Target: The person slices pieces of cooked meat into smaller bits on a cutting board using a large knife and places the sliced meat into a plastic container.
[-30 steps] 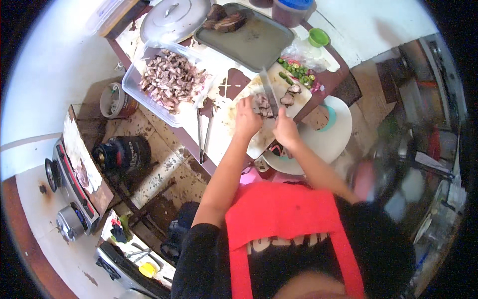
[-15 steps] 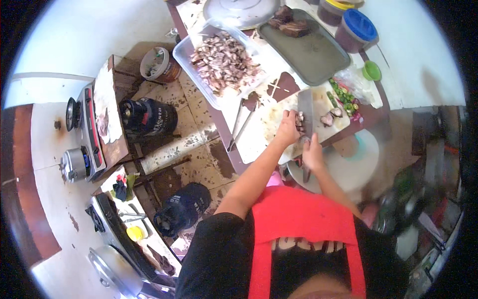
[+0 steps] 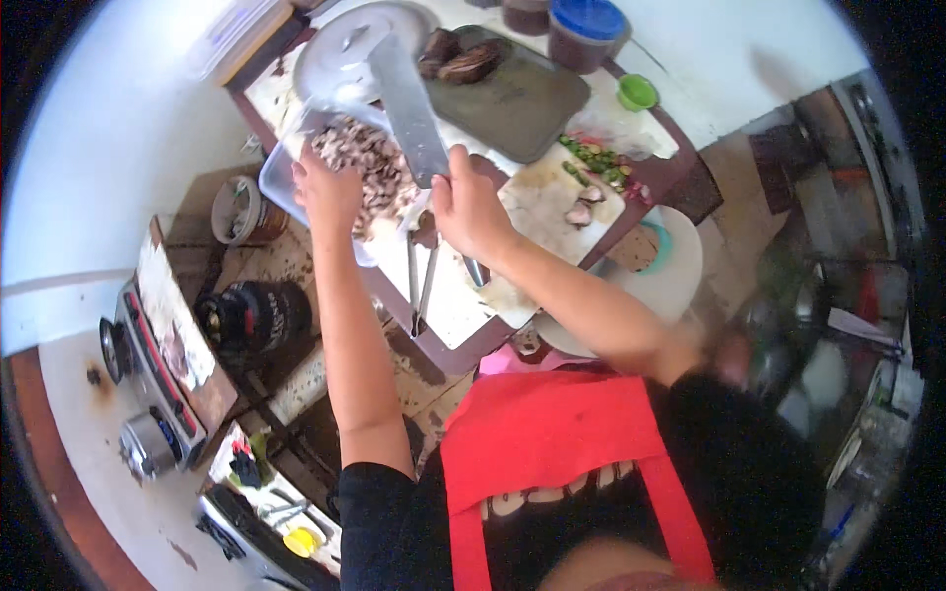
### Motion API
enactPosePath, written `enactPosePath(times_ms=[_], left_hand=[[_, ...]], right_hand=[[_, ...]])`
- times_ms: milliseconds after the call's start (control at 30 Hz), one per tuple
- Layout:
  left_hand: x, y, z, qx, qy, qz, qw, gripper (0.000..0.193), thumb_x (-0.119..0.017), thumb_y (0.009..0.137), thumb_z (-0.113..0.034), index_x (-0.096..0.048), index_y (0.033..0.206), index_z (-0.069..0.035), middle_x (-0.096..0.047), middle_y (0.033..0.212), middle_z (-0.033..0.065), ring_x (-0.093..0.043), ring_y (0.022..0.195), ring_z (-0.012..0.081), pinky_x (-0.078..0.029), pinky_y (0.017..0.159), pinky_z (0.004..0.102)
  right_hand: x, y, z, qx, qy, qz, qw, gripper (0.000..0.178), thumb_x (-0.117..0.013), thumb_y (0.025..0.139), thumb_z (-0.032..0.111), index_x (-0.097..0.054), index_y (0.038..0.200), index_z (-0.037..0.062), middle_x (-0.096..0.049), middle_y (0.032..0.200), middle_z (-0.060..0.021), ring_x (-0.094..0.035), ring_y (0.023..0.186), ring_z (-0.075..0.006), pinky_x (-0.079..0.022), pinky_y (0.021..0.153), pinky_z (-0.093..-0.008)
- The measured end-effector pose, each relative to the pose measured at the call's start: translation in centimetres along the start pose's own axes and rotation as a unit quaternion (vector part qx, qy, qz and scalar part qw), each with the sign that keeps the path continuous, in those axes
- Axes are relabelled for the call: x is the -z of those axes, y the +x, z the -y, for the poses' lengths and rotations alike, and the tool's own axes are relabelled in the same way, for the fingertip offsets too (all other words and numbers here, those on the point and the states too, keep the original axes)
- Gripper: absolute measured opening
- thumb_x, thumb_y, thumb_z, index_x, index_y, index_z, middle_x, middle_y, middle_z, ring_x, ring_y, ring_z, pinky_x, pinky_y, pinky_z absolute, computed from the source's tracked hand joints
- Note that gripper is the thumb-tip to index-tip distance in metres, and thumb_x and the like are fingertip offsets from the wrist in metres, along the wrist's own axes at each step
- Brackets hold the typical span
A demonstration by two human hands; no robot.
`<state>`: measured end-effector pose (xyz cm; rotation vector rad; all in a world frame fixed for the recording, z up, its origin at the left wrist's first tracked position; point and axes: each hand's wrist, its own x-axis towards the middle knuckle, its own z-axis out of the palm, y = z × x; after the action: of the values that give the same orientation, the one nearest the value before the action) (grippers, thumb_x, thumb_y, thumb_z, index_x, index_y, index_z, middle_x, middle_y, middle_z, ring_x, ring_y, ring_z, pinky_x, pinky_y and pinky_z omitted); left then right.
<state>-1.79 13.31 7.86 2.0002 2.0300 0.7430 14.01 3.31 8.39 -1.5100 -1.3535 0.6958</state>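
Observation:
My right hand (image 3: 469,205) is wrapped around the handle of a wide-bladed cleaver (image 3: 406,113), its broad blade tilted up and away over the right side of a clear plastic tub. Chopped meat pieces (image 3: 365,163) fill this tub (image 3: 279,179). Over its left side is my left hand (image 3: 330,189), fingers spread and pointing down, nothing visible in them. The white cutting board (image 3: 527,202) lies to the right, with a few meat chunks (image 3: 579,210) on its right part. Chopped green vegetables (image 3: 601,158) are at the board's far right corner.
Tongs (image 3: 424,286) lie near the table's front edge. Behind are a grey tray (image 3: 522,108) with dark meat (image 3: 468,64), a round metal lid (image 3: 340,49), a blue-lidded tub (image 3: 586,34) and a green cup (image 3: 637,93). Stoves (image 3: 163,364) and a gas cylinder (image 3: 254,315) stand left.
Both hands have moved left from the cutting board to the meat tub. The cleaver has been lifted off the board, and the chopped pieces beside its blade are gone from there.

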Motion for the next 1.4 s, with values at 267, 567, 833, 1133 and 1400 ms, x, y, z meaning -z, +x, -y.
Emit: enactPosePath(times_ms=[267, 567, 833, 1133, 1400], left_hand=[[-22.1, -17.2, -8.8, -0.257, -0.070, 0.119, 0.957, 0.052, -0.068, 0.066, -0.028, -0.051, 0.107, 0.000, -0.053, 0.102, 0.0170, -0.047, 0.102, 0.0336, -0.040, 0.082, 0.0420], [-21.5, -17.4, -10.2, -0.199, -0.052, 0.264, 0.942, 0.043, -0.067, 0.062, -0.018, -0.055, 0.102, -0.011, -0.049, 0.102, 0.0124, -0.045, 0.098, 0.0313, -0.040, 0.082, 0.0411], [-13.8, -17.7, -4.0, -0.113, -0.186, 0.224, 0.950, 0.045, -0.071, 0.056, -0.005, -0.059, 0.100, -0.006, -0.052, 0.102, 0.0138, -0.051, 0.095, 0.0305, -0.045, 0.081, 0.0376], [-16.7, -19.5, -3.4, -0.039, -0.316, 0.183, 0.930, 0.018, -0.069, 0.065, -0.003, -0.065, 0.082, -0.002, -0.062, 0.079, 0.0122, -0.062, 0.067, 0.0216, -0.051, 0.064, 0.0298], [-17.0, -19.6, -3.1, -0.025, -0.289, 0.207, 0.934, 0.013, -0.066, 0.065, -0.003, -0.066, 0.078, -0.004, -0.062, 0.078, 0.0135, -0.062, 0.068, 0.0238, -0.050, 0.065, 0.0320]], right_hand=[[10.7, -4.4, -5.3, -0.168, 0.144, -0.091, 0.971, 0.012, -0.042, 0.092, 0.012, -0.038, 0.102, 0.0070, -0.041, 0.056, 0.0009, -0.039, 0.036, -0.0073, -0.036, 0.032, -0.0227], [17.5, -10.5, -13.6, -0.259, 0.057, -0.034, 0.964, 0.022, -0.042, 0.086, 0.007, -0.038, 0.107, 0.0010, -0.053, 0.070, -0.0144, -0.050, 0.040, -0.0205, -0.042, 0.038, -0.0332], [9.7, -10.8, -13.4, -0.190, -0.195, 0.131, 0.953, 0.025, -0.045, 0.085, 0.012, -0.033, 0.103, -0.0018, -0.056, 0.069, -0.0271, -0.054, 0.065, -0.0464, -0.042, 0.059, -0.0531], [6.2, -11.3, -13.2, -0.152, -0.294, 0.151, 0.931, 0.032, -0.045, 0.081, 0.007, -0.032, 0.107, -0.0043, -0.057, 0.069, -0.0269, -0.056, 0.068, -0.0443, -0.043, 0.061, -0.0527], [4.6, -12.0, -12.4, -0.157, -0.313, 0.106, 0.931, 0.030, -0.045, 0.079, 0.005, -0.032, 0.104, -0.0029, -0.056, 0.069, -0.0283, -0.056, 0.067, -0.0464, -0.044, 0.061, -0.0527]])
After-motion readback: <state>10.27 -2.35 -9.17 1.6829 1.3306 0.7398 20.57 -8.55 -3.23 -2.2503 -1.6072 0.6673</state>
